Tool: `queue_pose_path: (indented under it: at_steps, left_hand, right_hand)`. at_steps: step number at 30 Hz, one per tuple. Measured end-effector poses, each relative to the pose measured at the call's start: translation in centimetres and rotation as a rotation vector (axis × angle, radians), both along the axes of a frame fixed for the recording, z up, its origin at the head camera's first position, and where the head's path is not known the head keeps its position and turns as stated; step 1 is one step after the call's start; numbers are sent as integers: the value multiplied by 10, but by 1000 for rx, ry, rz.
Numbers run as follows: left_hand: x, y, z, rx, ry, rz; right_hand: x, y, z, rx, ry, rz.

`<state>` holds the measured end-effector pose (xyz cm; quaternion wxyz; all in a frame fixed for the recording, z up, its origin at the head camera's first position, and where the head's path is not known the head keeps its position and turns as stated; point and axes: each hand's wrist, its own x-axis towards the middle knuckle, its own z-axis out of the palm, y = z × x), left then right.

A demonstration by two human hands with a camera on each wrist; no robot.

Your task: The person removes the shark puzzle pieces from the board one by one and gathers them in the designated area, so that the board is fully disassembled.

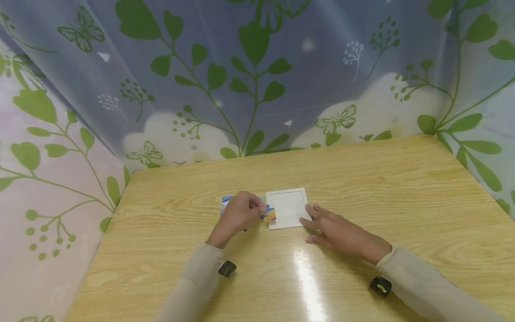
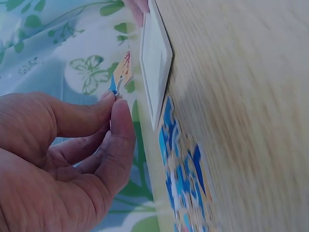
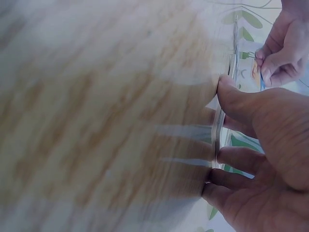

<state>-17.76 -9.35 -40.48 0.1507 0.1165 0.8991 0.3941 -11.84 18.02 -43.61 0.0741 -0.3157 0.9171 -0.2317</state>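
Note:
My left hand pinches a jigsaw puzzle piece between thumb and fingertips. In the left wrist view the piece is orange and blue with red marks, held up off the table. It overlaps the left edge of a shallow white puzzle tray in the head view. Fingers of my right hand are spread along the tray's right edge and touch it, as the right wrist view also shows. Several loose blue puzzle pieces lie left of the tray, partly hidden beneath my left hand in the head view.
The tray and pieces lie on a wooden table with pale grain. A patterned curtain with leaves and butterflies stands along the back edge, and similar cloth hangs at the left. Black wrist cameras sit at both sleeves.

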Motion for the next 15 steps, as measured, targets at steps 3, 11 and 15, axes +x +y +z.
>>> queue_pose_path:
  at_steps: [3, 11, 15]
  left_hand:
    - [4, -9, -1, -14, 0, 7]
    - [13, -24, -5, -71, 29, 14]
    - [14, -27, -10, -113, 51, 13]
  right_hand:
    - [0, 0, 0, -3, -9, 1]
    - [0, 1, -1, -9, -5, 5]
    - [0, 1, -1, -10, -1, 8]
